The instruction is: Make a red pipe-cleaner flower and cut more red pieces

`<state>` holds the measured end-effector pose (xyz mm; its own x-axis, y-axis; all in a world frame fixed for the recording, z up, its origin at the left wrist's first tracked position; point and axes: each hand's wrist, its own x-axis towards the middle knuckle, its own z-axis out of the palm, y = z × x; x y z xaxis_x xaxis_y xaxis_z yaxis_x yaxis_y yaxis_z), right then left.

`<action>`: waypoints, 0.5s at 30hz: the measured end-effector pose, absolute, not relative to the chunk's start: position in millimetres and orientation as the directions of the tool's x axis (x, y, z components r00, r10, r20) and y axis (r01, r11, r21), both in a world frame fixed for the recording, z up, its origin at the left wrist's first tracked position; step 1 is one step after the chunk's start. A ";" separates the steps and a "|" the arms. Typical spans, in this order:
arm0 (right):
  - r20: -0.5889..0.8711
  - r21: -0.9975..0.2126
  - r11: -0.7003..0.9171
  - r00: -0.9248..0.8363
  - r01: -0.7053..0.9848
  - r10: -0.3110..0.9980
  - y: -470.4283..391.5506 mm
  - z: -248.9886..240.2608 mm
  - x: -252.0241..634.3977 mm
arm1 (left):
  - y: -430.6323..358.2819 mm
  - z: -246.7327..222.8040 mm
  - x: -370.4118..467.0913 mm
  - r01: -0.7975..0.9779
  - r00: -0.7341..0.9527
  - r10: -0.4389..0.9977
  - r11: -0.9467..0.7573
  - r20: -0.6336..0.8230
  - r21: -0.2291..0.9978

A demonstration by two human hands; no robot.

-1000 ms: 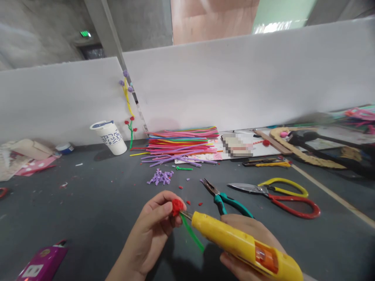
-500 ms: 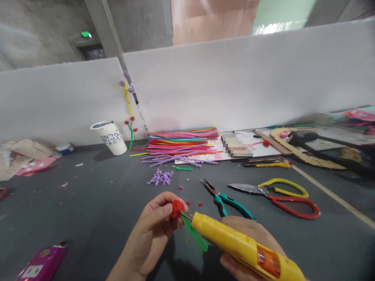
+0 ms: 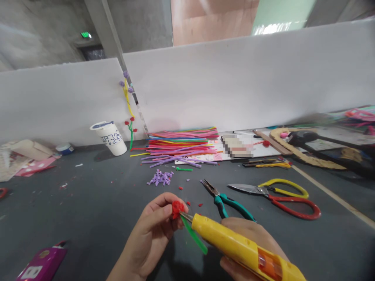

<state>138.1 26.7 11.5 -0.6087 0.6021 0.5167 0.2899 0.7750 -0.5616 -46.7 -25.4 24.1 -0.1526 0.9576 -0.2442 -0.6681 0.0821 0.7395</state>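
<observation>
My left hand (image 3: 155, 226) pinches a small red pipe-cleaner flower (image 3: 177, 208) between thumb and fingers. A green pipe-cleaner stem (image 3: 195, 236) slants down to the right from beneath the flower. Wrapped round a yellow hot glue gun (image 3: 234, 242), my right hand (image 3: 254, 234) is partly hidden behind the gun's body. The metal nozzle (image 3: 186, 216) meets the lower right side of the flower, close to the top of the stem. Several red snippets (image 3: 188, 203) lie on the table just beyond my left fingertips.
Teal-handled pliers (image 3: 222, 201) and large scissors (image 3: 269, 191) lie beyond my right hand. Purple snippets (image 3: 160, 177) are heaped before a pile of coloured pipe cleaners (image 3: 181, 144). A white cup (image 3: 111, 138) stands at back left, a purple box (image 3: 43, 261) at front left.
The glue gun and its nozzle have shifted very slightly left against the flower. Both hands keep the same hold, and the things on the table are unmoved.
</observation>
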 end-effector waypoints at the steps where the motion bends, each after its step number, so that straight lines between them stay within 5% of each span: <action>1: 0.523 -0.535 0.791 -0.620 0.296 0.585 26.4 12.7 138.8 | -25.6 23.9 -46.8 -0.667 -0.154 0.958 0.081 -0.243 0.741; 9: 0.568 -0.397 0.851 -0.637 0.343 0.521 23.7 20.6 143.4 | -26.3 20.2 -48.4 -0.664 -0.161 0.957 0.077 -0.243 0.744; 15: 0.637 -0.419 0.879 -0.615 0.229 0.464 29.5 15.7 137.1 | -25.9 21.4 -48.0 -0.667 -0.162 0.956 0.076 -0.244 0.741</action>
<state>137.1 29.5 15.7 -0.6149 0.4642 0.6375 0.2289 0.8786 -0.4191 -48.0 -25.9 21.4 -0.1619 0.9561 -0.2445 -0.6673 0.0765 0.7409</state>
